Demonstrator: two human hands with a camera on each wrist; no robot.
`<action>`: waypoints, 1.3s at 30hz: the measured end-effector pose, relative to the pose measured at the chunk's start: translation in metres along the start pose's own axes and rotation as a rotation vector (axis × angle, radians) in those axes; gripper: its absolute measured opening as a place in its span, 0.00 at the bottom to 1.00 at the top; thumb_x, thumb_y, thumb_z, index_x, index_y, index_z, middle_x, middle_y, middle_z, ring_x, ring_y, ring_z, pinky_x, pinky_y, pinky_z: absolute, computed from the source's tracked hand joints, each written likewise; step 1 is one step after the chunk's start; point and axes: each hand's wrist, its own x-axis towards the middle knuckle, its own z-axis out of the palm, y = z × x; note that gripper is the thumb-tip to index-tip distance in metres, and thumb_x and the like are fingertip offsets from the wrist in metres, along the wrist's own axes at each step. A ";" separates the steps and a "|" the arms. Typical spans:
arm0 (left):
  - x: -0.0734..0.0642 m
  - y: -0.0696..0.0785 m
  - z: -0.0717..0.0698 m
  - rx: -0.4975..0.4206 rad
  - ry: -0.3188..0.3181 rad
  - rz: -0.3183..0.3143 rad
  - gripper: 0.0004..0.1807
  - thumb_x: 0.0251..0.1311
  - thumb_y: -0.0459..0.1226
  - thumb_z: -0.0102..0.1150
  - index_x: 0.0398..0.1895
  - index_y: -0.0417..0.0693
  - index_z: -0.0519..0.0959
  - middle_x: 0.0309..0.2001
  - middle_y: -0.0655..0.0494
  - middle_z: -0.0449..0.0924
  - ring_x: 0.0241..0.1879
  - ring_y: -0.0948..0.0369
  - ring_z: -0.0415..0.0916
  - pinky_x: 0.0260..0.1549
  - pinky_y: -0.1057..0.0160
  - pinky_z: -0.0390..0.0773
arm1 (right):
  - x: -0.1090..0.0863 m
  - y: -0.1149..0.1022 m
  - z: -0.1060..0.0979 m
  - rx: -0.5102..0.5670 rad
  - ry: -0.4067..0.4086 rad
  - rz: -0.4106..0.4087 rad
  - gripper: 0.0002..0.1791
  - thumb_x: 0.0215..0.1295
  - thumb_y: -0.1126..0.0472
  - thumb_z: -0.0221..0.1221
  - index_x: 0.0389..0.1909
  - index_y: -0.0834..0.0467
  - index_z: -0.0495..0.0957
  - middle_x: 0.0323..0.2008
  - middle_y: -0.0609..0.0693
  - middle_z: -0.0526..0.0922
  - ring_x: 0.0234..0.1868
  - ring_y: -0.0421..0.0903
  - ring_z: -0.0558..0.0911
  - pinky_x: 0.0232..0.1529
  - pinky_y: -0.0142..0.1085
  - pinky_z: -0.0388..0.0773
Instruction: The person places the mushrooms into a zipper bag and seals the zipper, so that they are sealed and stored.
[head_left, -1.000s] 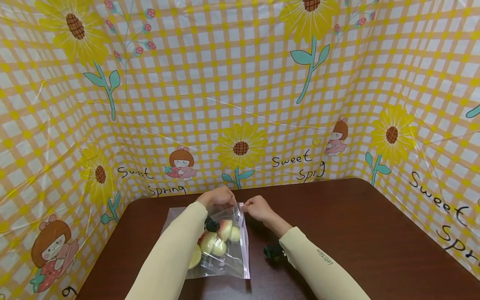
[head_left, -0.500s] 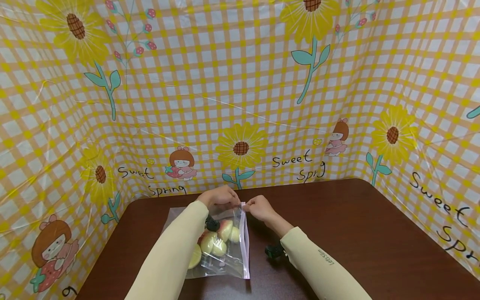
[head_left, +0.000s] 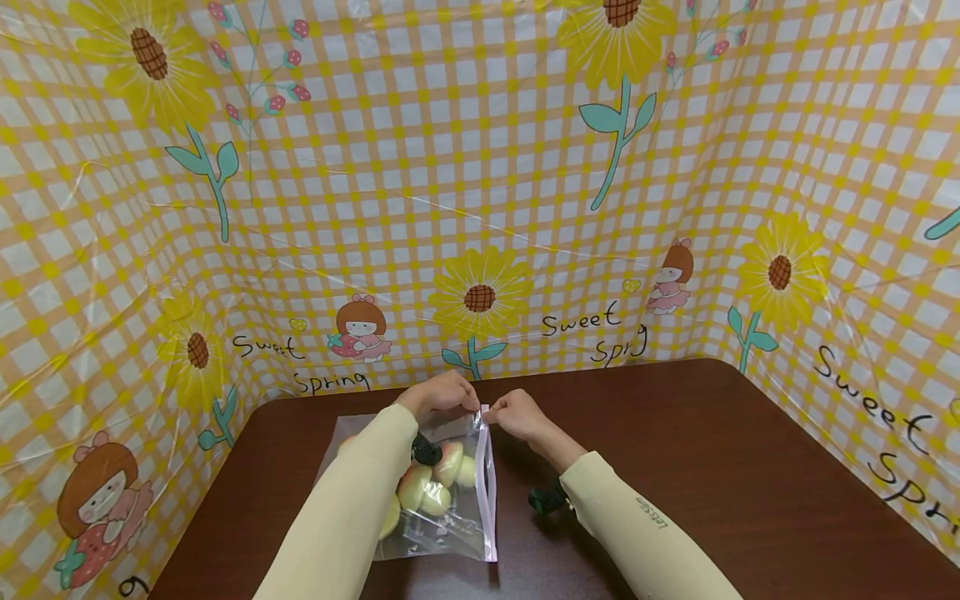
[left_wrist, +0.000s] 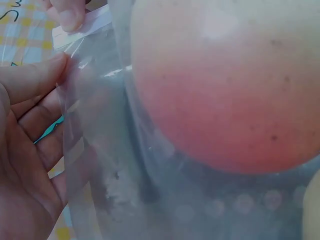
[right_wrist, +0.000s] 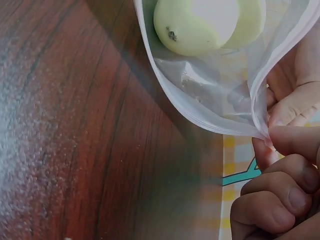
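A clear zip bag (head_left: 457,529) lies on the table with its pale pinkish zip edge (head_left: 491,542) facing right. Inside are several yellow, pear-shaped fruits (head_left: 413,490) with a red blush; one red-blushed fruit (left_wrist: 225,100) looms large in the left wrist view. My left hand (head_left: 442,393) pinches the bag's film by its far corner, between thumb and fingertips. Right beside it, my right hand (head_left: 519,415) pinches the end of the zip edge, other fingers curled. In the right wrist view the bag's mouth gapes, showing a greenish-yellow fruit (right_wrist: 195,25).
The dark brown table (head_left: 675,483) stretches to the right of the bag. A yellow checked cloth (head_left: 480,208) with sunflowers hangs close behind the table and at both sides. A black wrist device (head_left: 547,500) sits under my right forearm.
My left fingertips have shifted slightly right, closer to the right hand at the bag's corner. The gap along the zip edge looks wider. My right hand has barely moved.
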 end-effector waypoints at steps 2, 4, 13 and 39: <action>-0.001 0.000 0.000 0.002 0.003 0.010 0.09 0.67 0.30 0.58 0.34 0.35 0.87 0.30 0.57 0.80 0.32 0.62 0.72 0.34 0.67 0.74 | 0.000 -0.001 0.001 -0.002 -0.005 -0.005 0.23 0.62 0.65 0.64 0.10 0.58 0.68 0.09 0.41 0.54 0.12 0.38 0.51 0.15 0.31 0.48; -0.001 0.000 0.000 0.021 0.007 0.030 0.10 0.67 0.30 0.57 0.33 0.34 0.87 0.28 0.57 0.80 0.31 0.62 0.71 0.34 0.67 0.73 | 0.000 -0.001 0.002 0.000 -0.008 -0.012 0.23 0.62 0.65 0.64 0.10 0.58 0.67 0.08 0.40 0.54 0.12 0.37 0.51 0.15 0.31 0.48; -0.002 -0.001 -0.001 0.055 0.075 0.017 0.10 0.67 0.33 0.57 0.31 0.39 0.85 0.28 0.58 0.77 0.30 0.63 0.70 0.31 0.69 0.70 | 0.000 -0.001 0.006 -0.010 -0.025 -0.030 0.20 0.59 0.65 0.65 0.11 0.61 0.71 0.08 0.40 0.55 0.12 0.37 0.52 0.14 0.30 0.48; 0.007 -0.003 -0.007 0.056 0.207 0.018 0.14 0.71 0.35 0.56 0.26 0.40 0.84 0.22 0.54 0.81 0.27 0.61 0.77 0.31 0.67 0.75 | -0.015 -0.002 0.002 -0.052 -0.109 -0.043 0.15 0.57 0.62 0.65 0.17 0.68 0.79 0.07 0.39 0.56 0.11 0.37 0.51 0.13 0.30 0.48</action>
